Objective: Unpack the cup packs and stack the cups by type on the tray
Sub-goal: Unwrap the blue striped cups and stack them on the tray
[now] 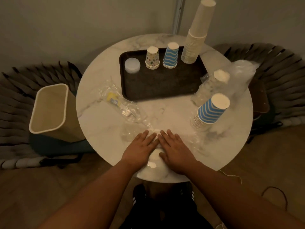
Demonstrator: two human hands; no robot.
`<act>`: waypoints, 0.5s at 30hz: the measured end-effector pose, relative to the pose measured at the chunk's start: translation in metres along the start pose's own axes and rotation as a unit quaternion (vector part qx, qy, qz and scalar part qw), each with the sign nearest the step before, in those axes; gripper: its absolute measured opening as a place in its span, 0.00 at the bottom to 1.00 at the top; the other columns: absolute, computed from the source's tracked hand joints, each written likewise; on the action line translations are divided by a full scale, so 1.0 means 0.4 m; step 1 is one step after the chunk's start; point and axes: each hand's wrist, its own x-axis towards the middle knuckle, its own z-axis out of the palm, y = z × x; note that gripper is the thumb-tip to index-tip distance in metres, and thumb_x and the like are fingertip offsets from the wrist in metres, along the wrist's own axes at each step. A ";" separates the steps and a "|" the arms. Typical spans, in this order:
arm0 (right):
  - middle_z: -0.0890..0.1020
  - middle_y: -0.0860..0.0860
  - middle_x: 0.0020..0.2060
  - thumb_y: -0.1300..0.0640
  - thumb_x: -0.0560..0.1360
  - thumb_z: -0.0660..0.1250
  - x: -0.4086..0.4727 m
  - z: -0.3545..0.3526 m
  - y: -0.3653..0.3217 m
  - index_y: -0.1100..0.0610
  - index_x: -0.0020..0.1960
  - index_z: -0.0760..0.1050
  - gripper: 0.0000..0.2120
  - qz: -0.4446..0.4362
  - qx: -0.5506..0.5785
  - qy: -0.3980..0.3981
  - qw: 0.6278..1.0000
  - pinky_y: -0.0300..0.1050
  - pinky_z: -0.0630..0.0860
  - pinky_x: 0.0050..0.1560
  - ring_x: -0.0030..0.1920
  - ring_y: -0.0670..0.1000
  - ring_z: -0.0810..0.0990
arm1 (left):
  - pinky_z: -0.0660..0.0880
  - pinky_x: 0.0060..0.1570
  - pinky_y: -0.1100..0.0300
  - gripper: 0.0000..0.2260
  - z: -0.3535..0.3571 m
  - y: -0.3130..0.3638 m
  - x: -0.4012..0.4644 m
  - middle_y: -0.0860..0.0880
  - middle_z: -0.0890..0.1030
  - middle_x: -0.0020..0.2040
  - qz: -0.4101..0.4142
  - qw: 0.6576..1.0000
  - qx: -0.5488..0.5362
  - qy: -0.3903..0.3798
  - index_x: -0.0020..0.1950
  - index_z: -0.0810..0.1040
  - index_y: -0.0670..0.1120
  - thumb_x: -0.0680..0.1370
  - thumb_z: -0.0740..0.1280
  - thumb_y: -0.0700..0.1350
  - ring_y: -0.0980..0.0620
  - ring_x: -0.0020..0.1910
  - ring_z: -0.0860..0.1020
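Two hands flat on the near edge of the marble table (105,133): left hand (140,150) and right hand (175,152) side by side, fingers straight and together, index fingers nearly touching, gripping nothing, resting on crinkled clear wrap (128,111) spread across the tabletop. Ahead and to the right, close to the right hand and well off from the left, a tall stack of blue wavy cups (210,113) standing upside down on the bare table, outside the tray, long axis upright but leaning a little toward the right. Just beyond it, a wrapped cup pack (212,86) lying tilted against the tray's right edge, still inside its plastic, long axis running from near-left to far-right. So, by judgement, the right hand best placed for either reach, forward and rightward, with a grasp around the side of the stack rather than from above. On the dark tray (158,90), along its far side, four groups in a row: low clear cups or lids (132,65) at the left, a short stack of patterned cups (152,58), a short blue wavy stack (170,56), and a very tall plain beige stack (195,38) at the right corner, leaning. Left of the table, a beige bin (49,108), nothing visible inside. Near half of the tray bare. Probably mid-task: loose blue cups and one pack not yet on the tray.
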 end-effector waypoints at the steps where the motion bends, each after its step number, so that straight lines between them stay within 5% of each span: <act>1: 0.70 0.57 0.72 0.43 0.75 0.54 -0.005 0.022 0.010 0.60 0.72 0.67 0.31 0.007 -0.009 -0.013 1.000 0.59 0.67 0.69 0.71 0.59 0.69 | 0.67 0.64 0.48 0.27 -0.004 -0.017 -0.008 0.44 0.77 0.67 0.003 1.000 0.008 -0.013 0.67 0.77 0.46 0.67 0.73 0.42 0.39 0.65 0.76; 5: 0.66 0.59 0.73 0.42 0.78 0.52 -0.038 0.062 0.059 0.59 0.73 0.65 0.31 0.055 -0.017 -0.028 0.998 0.57 0.55 0.70 0.73 0.59 0.64 | 0.65 0.68 0.51 0.22 0.003 -0.128 -0.082 0.40 0.77 0.66 -0.022 0.999 -0.015 0.026 0.70 0.71 0.45 0.75 0.57 0.41 0.38 0.64 0.76; 9: 0.67 0.61 0.73 0.45 0.82 0.40 -0.073 0.056 0.083 0.60 0.73 0.67 0.30 0.082 0.010 -0.020 0.996 0.55 0.56 0.71 0.73 0.60 0.65 | 0.71 0.65 0.49 0.20 0.001 -0.178 -0.143 0.40 0.76 0.66 -0.064 0.997 -0.029 0.018 0.70 0.72 0.43 0.81 0.55 0.49 0.40 0.64 0.76; 12: 0.70 0.60 0.71 0.47 0.82 0.38 -0.083 0.043 0.093 0.58 0.71 0.70 0.30 0.078 0.025 -0.019 0.996 0.55 0.61 0.70 0.70 0.60 0.70 | 0.67 0.67 0.54 0.24 -0.034 -0.126 -0.124 0.41 0.75 0.68 -0.214 0.969 -0.108 0.063 0.67 0.76 0.41 0.81 0.57 0.56 0.41 0.66 0.74; 15: 0.73 0.59 0.69 0.48 0.83 0.40 -0.083 0.026 0.106 0.57 0.69 0.73 0.28 0.059 0.017 -0.018 0.998 0.55 0.71 0.64 0.67 0.59 0.74 | 0.64 0.69 0.49 0.26 -0.064 -0.076 -0.069 0.41 0.69 0.71 -0.429 0.885 -0.162 0.080 0.74 0.68 0.42 0.79 0.65 0.53 0.40 0.68 0.68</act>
